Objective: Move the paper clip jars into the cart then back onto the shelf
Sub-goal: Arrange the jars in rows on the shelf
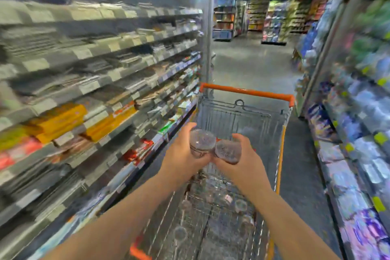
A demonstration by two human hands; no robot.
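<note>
Both hands are closed on paper clip jars, one each. The left hand [179,154] curls its fingers round the left jar [202,140], and the right hand [247,167] wraps the right jar [228,151]. They meet just right of the frame's centre, with the two jars touching side by side. The clear lids are tipped up toward the camera, so each jar's axis runs roughly from the palm toward the viewer.

Directly beneath the hands and beyond them lies the cart [247,92], its wire basket filling the lower centre and its orange rim at the far end. Several loose jars [241,205] rest on the basket floor, well below the hands.

The shelf [88,87] runs along the whole left half of the frame, with the cart just beside it. Blur hides where on it the jars belong.

Two routes seem open from here. One is straight down into the basket, equally short for both hands. The other is sideways toward the left of the frame, where the left hand is nearer and the right would have to cross over. Which leg of the task this is cannot be told from this moment alone.
</note>
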